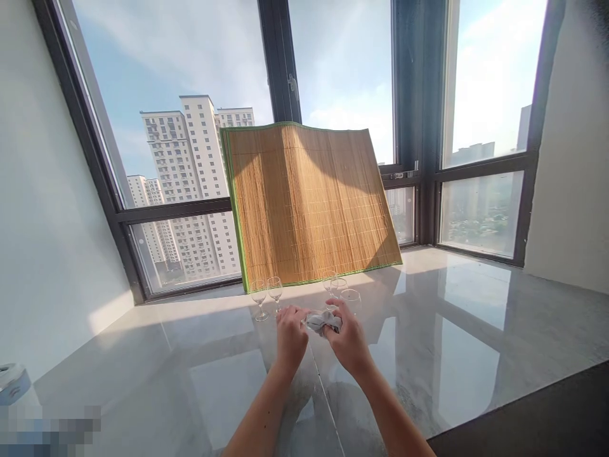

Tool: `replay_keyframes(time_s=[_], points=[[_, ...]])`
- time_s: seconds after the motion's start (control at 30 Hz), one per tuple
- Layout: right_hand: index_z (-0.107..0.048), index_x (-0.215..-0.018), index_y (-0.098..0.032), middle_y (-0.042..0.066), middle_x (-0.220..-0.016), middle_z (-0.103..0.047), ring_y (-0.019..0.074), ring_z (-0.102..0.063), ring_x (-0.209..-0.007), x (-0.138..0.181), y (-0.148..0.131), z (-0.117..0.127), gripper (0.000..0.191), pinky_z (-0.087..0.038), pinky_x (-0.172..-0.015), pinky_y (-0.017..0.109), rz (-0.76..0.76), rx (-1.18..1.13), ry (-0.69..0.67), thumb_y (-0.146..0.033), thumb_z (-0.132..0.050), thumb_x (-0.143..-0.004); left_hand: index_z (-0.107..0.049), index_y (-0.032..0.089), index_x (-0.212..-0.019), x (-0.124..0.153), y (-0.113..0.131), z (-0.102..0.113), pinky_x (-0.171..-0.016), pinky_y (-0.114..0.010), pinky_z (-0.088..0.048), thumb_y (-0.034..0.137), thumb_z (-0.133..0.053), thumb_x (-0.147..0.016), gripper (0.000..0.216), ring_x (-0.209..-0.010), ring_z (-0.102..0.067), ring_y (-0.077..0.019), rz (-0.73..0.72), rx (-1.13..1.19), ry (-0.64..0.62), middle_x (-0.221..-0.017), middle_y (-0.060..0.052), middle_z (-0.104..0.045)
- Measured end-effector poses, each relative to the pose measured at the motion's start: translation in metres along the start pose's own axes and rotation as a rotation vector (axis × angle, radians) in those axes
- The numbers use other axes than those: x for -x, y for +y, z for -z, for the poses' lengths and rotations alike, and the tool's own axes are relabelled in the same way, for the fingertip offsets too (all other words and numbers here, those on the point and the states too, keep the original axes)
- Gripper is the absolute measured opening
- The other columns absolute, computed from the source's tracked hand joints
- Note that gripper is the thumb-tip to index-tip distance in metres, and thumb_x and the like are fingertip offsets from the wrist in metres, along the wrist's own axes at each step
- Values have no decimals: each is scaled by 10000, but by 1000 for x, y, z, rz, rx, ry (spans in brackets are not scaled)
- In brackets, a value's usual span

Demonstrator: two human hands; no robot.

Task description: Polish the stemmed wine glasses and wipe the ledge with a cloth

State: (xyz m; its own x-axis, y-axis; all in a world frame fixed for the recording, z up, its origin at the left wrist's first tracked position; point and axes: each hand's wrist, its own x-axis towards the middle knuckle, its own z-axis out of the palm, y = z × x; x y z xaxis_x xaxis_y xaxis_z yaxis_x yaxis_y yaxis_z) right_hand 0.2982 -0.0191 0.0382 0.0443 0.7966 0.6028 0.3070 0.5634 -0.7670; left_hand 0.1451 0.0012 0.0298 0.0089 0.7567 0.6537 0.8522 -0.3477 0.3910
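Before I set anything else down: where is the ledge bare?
The ledge shows bare on the right, between the right hand and right wall, and on the left, between the left hand and left wall. It is crowded just beyond the hands: clear glasses stand in two groups before the bamboo mat.

Right-hand fingers partly hide the grey cloth.

— Light source?
— Daylight through the windows, upper frame, brightest upper right.
— Defects?
— Glare on the glossy sill, lower right; curved shadow on the mat, centre; pixelation, lower left.
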Motion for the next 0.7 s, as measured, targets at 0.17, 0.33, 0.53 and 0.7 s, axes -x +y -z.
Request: replay_keyframes(time_s=[0.17,0.33,0.53,0.7], points=[[-541,-1141,-199,-15,-764,-632,148,-562,-610,-4,-3,5,425,-466,-569,262,-146,-356,54,-232,-649,-732,-748,239,-1021,-1,-1,-9,-919,-364,-446,94,-443,-774,418,-951,-613,-224,5,182,-5,-954,-68,-711],[-570,-1096,-208,15,-843,-651,177,-616,-718,-5,-8,9,346,-502,-669,301,-100,-277,266,-283,-641,-766,-744,162,-983,-2,-11,-23,-793,-335,-488,260,-511,-833,293,-830,-653,-215,236,439,-8,-895,-85,-732],[-547,-1148,-235,33,-891,-684,196,-656,-737,-3,-2,7,326,-476,-703,298,-46,96,288,-224,-540,-822,-739,124,-979,-1,-13,-31,-612,-264,-437,555,-641,-776,486,-666,-584,-175,319,595,-39,-707,-37,-661],[-506,-1208,-236,39,-891,-700,217,-673,-754,-1,6,2,383,-462,-683,287,-64,205,189,-200,-533,-828,-710,132,-713,0,2,-25,-525,-223,-307,671,-652,-726,542,-531,-403,-96,341,782,-90,-526,35,-476]])
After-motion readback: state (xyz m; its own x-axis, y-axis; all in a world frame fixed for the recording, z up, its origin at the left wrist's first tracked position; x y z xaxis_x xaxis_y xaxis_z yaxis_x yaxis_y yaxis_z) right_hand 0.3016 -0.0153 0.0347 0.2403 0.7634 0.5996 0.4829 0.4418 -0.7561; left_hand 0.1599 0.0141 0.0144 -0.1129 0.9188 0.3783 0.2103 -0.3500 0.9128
